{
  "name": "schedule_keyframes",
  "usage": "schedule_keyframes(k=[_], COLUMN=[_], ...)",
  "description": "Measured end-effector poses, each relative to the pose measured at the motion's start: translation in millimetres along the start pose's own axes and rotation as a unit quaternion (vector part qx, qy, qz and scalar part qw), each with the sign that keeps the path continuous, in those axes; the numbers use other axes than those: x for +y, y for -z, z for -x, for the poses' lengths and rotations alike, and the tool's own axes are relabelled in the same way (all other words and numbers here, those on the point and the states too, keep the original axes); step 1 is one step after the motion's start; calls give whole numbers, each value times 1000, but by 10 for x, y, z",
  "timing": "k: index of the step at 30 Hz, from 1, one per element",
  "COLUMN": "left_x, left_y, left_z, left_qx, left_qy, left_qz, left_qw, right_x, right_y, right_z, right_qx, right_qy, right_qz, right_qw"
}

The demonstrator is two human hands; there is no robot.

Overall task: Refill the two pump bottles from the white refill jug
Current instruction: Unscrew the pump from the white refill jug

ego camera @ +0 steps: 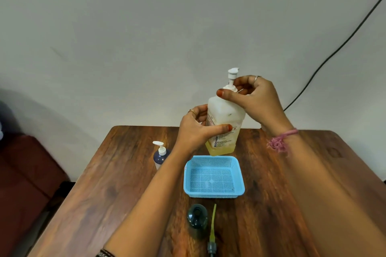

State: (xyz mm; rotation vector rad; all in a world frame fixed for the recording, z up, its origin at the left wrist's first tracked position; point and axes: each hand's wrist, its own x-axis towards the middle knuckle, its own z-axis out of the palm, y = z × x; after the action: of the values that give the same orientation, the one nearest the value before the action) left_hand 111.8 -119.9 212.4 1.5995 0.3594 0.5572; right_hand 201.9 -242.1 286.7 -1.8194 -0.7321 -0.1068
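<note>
Your left hand [194,129] is wrapped around the middle of the white jug [224,123], thumb across its label, holding it up just above the far side of the table [104,183]. Your right hand [259,100] is closed on the collar at the jug's neck, just under its pump head [232,73] — fingers pinched around the cap. The jug leans a little to the right and shows yellowish liquid only in its lower part.

Directly near of the jug sits a blue basket [214,176]. To its left, partly behind your left forearm, a dark blue bottle [159,156] stands upright with its white pump on. On the near side stands a dark green bottle [197,220] with an open neck — its removed pump [212,233] lies on the table just to the right.
</note>
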Motion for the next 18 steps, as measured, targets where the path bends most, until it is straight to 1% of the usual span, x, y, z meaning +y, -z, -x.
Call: schedule_keyframes(k=[1, 4, 6, 8, 10, 11, 12, 13, 16, 17, 18], left_x=[-11, -43, -48, -41, -27, -18, -14, -10, -3, 1, 6], left_y=[-9, -19, -24, -36, -47, -53, -52, -49, -28, -25, -26], left_z=[2, 8, 15, 34, 59, 71, 79, 84, 102, 110, 117], left_qx=[-2, 0, 2, 0, -5, -7, -8, -8, -1, 1, 2], left_qy=[2, 7, 7, 5, -2, -3, -3, -1, 4, 4, 3], left_qz=[-1, -2, -1, -6, -19, -24, -26, -24, -12, -10, -10], left_qw=[1000, 1000, 1000, 1000, 1000, 1000, 1000, 1000, 1000, 1000, 1000], right_x=[13, 46, 35, 14, -21, -37, -49, -59, -72, -77, -79], right_y=[26, 153, 203, 177, 119, 100, 97, 111, 201, 222, 228], right_z=[10, 24, 33, 41, 63, 74, 80, 80, 71, 67, 61], right_qx=[-13, -90, -115, -97, -51, -36, -35, -51, -136, -153, -156], right_qy=[-6, -14, -13, -8, 11, 18, 18, 12, -20, -23, -22], right_qz=[-11, -51, -52, 0, 64, 78, 74, 48, -52, -65, -53], right_qw=[1000, 995, 992, 995, 997, 996, 997, 997, 989, 986, 986])
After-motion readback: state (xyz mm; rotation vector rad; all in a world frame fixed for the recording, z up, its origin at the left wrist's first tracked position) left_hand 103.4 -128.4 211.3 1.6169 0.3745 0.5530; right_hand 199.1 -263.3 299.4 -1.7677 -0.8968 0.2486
